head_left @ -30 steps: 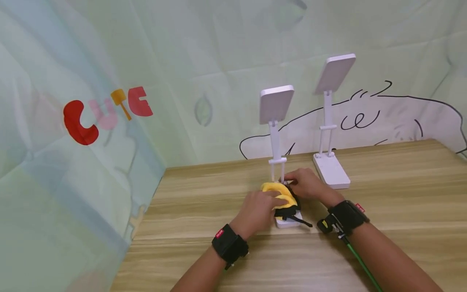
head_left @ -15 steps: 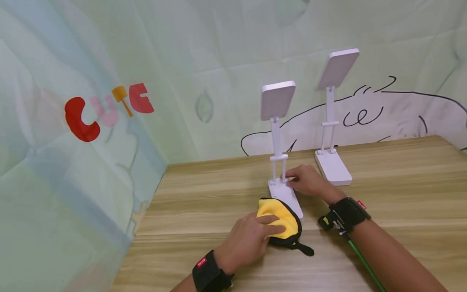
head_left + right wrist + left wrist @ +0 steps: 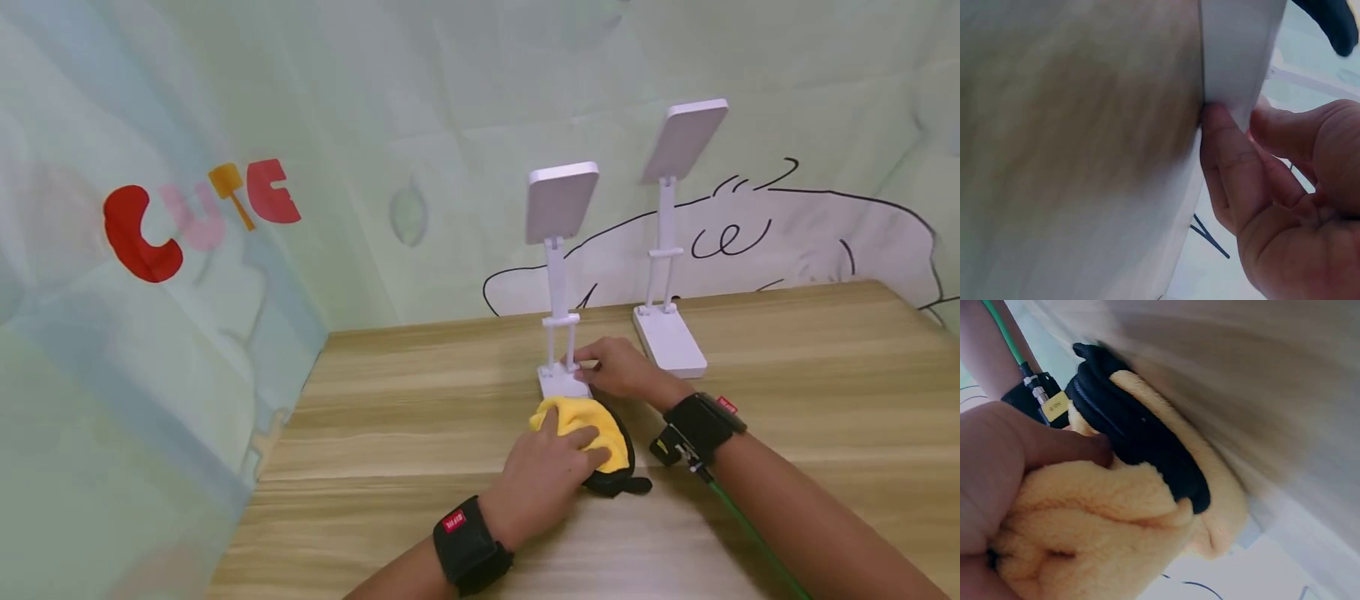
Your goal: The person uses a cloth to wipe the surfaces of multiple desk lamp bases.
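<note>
A yellow plush cleaning cloth point(image 3: 611, 435) with black edging and a black loop lies over the front of a white phone stand's base. My left hand point(image 3: 536, 485) holds it, fingers spread on top; in the left wrist view the cloth point(image 3: 1110, 512) is bunched beside the thumb. The phone stand point(image 3: 557, 283) stands upright, its panel raised on a thin arm. At the back right of its base my right hand point(image 3: 621, 372) pinches the edge. From the right wrist, thumb and fingertips show on either side of the base point(image 3: 1238, 56). The cloth hides the base's front part.
A second white phone stand point(image 3: 670, 337) stands to the right and farther back, close to the right forearm. Behind the wooden table point(image 3: 420, 383) hangs a printed backdrop point(image 3: 360, 125), which also runs along the left side. A green cable point(image 3: 757, 533) trails along the right forearm.
My left hand drew the cloth toward me, baring most of the base, then moved it forward again over the base's front. My right hand stays at the base's edge.
</note>
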Demonstrator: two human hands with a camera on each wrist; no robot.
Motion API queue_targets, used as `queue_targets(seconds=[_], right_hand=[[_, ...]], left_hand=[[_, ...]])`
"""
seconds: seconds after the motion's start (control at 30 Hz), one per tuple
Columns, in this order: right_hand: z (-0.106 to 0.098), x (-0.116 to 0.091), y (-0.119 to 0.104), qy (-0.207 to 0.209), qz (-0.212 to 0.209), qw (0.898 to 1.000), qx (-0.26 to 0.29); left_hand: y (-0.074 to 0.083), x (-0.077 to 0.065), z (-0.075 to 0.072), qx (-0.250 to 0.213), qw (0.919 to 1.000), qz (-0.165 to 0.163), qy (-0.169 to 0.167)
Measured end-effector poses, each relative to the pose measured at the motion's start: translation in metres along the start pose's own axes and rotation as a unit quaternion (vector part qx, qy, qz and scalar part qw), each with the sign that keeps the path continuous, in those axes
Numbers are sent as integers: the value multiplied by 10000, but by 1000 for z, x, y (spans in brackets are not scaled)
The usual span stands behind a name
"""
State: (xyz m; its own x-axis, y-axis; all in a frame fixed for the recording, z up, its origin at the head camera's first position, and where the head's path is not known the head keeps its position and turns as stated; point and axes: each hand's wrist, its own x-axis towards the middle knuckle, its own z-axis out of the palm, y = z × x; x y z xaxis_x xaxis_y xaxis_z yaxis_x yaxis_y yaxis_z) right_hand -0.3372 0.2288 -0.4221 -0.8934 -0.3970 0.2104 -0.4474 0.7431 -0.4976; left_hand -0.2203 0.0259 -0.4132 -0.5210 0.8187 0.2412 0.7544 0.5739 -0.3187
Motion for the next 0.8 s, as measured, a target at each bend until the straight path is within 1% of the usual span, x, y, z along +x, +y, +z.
queue_targets(seconds=[0.13, 0.2, 0.33, 0.43, 0.53, 0.6, 0.7, 0.8], right_hand=[[-4, 4, 2, -103, -270, 9996, -7], [-5, 6, 3, -179, -294, 9994, -17], [-7, 9, 1, -353, -341, 9988, -54], [-8, 11, 0, -479, -279, 9984, -79], [-8, 12, 0, -539, -240, 9981, -152], [-9, 12, 1, -524, -279, 9980, -202], [-10, 11, 0, -531, -287, 9980, -211], [-11, 10, 1, -652, -78, 9978, -87]], left_hand=[[11, 10, -6, 438, 9989, 77, -134], [16, 16, -7, 587, 9981, 157, -117], [23, 27, -7, 661, 9975, 193, -165], [23, 29, -7, 624, 9974, 155, -312], [20, 26, -6, 679, 9972, 147, -263], [18, 21, -6, 726, 9971, 144, -166], [12, 9, -3, 691, 9976, 60, -13], [6, -4, -1, 583, 9982, -126, 52]])
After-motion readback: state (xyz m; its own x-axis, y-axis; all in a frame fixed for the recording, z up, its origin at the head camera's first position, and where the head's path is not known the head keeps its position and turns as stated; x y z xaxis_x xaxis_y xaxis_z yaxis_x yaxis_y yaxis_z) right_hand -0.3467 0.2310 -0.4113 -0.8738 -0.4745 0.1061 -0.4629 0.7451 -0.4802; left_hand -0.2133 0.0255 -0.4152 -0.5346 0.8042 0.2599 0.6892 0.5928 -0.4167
